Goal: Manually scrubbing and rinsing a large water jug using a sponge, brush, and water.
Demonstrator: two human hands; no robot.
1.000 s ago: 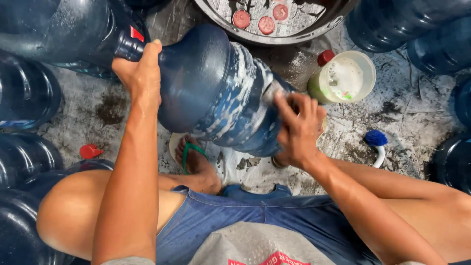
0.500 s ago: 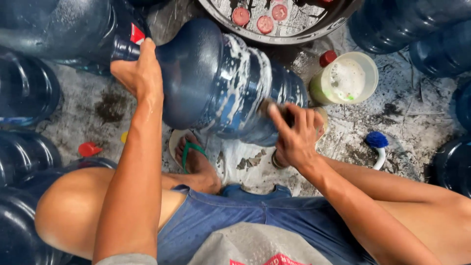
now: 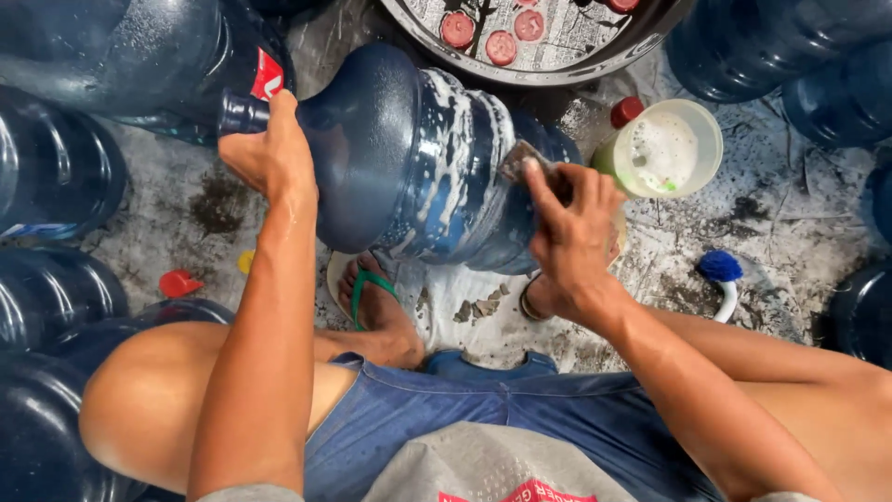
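A large blue water jug [image 3: 409, 158] lies on its side in front of me, streaked with white soap foam. My left hand [image 3: 269, 153] grips its neck at the left end. My right hand [image 3: 571, 237] presses a dark scrubbing pad [image 3: 525, 160] against the jug's soapy side near its base. My feet in green-strapped sandals sit under the jug.
Several blue jugs [image 3: 56, 167] crowd the left, and more stand at the right [image 3: 818, 65]. A round basin [image 3: 548, 42] with red caps is at the top. A cup of soapy liquid [image 3: 674, 149], a blue-headed brush [image 3: 723, 279] and a red cap [image 3: 178, 282] lie on the wet floor.
My right hand has slid with the pad up across the jug's side, and more foam covers the jug. The left hand stays on the neck.
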